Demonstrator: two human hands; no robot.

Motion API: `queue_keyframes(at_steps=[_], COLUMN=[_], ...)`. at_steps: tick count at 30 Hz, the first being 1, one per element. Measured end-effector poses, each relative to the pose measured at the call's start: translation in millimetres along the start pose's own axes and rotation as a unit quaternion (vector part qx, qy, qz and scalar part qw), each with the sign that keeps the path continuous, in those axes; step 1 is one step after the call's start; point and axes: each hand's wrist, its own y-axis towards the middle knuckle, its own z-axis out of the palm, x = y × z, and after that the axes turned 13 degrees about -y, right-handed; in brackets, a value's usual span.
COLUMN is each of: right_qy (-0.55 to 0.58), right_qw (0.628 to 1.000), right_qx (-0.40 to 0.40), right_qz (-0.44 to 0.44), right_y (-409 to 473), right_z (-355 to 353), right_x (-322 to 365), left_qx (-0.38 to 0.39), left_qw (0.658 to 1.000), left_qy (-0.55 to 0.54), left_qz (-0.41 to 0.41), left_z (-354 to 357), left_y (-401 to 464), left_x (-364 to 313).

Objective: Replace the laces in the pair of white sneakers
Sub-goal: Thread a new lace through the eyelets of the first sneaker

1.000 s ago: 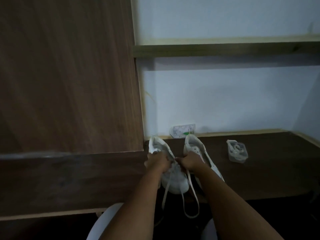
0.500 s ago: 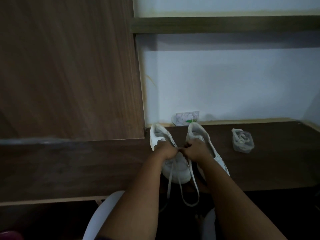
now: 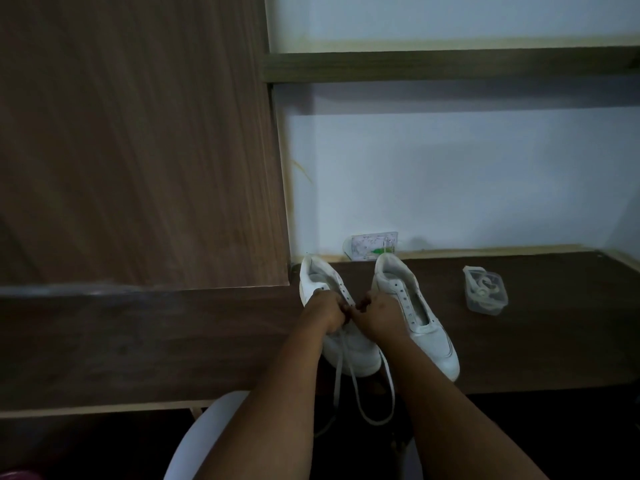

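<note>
Two white sneakers stand side by side on the dark wooden desk point(image 3: 519, 348), toes toward me. Over the tongue of the left sneaker point(image 3: 349, 351), my left hand point(image 3: 323, 311) and my right hand point(image 3: 379, 315) meet, fingers curled and pinching its white lace point(image 3: 356, 393). The lace's loose ends hang over the desk's front edge in a loop. No lace shows in the eyelets of the right sneaker point(image 3: 429, 337). My hands hide the left sneaker's middle eyelets.
A small clear plastic box point(image 3: 485, 289) with white laces inside sits to the right of the shoes. A wall socket point(image 3: 372, 245) is behind them. A tall wooden panel point(image 3: 138, 150) rises at left, a shelf point(image 3: 450, 67) above. White chair edge point(image 3: 207, 434) below.
The view has shifted slightly as my head moved. Both hands stay at the left sneaker's eyelets, still working the lace; the hanging loop has barely moved.
</note>
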Motion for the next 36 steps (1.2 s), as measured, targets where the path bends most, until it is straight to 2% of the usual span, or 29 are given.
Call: queue_keyframes(at_steps=[3,6,7,9,12,15,16,18,20,22,24,27,31,33,36], right_qy=[-0.05,-0.109,-0.107,-0.093,-0.095,-0.078,-0.071,-0.072,-0.079,-0.073,-0.04,0.05,0.16,0.209,0.227], right_qw=[0.998,0.991,0.991,0.993,0.993,0.995,0.995,0.995,0.994,0.994,0.997,0.997,0.984,0.976,0.97], right_qx=[-0.03,-0.051,-0.048,-0.037,-0.035,-0.036,-0.036,-0.032,-0.021,-0.014,-0.02,-0.048,-0.064,-0.043,-0.051], right_qz=[-0.025,-0.058,-0.061,-0.056,-0.06,-0.058,-0.057,-0.064,-0.071,-0.074,-0.07,-0.044,-0.034,-0.042,-0.069], right_y=[1,2,2,4,3,2,1,-2,-4,-9,-16,-25,-34,-44,-63], right_z=[2,2,1,-1,-3,-4,-4,-6,-7,-8,-8,-21,-64,-84,-108], right_x=[4,9,9,7,4,2,2,2,4,5,7,14,29,40,63], left_qx=[0.01,-0.046,-0.063,-0.067,-0.057,0.035,0.066,0.108,0.099,0.061,0.058,0.082,0.051,0.019,-0.049], left_qw=[1.0,0.978,0.974,0.983,0.982,0.98,0.982,0.988,0.98,0.982,0.987,0.99,0.989,0.993,0.994], left_qy=[-0.02,-0.202,-0.218,-0.162,-0.167,-0.171,-0.144,-0.023,0.092,0.078,0.015,0.069,0.021,0.011,-0.072], left_qz=[-0.004,-0.012,-0.028,-0.055,-0.072,-0.097,-0.1,-0.112,-0.145,-0.161,-0.146,-0.095,-0.137,-0.116,-0.064], left_z=[1,-2,-7,-22,-37,-42,-44,-47,-47,-36,-34,-33,-57,-77,-101], left_y=[-6,-5,-6,-8,-14,-27,-33,-45,-51,-40,-57,-74,-88,-95,-115], left_x=[-2,4,6,12,24,28,28,33,45,60,45,31,27,22,3])
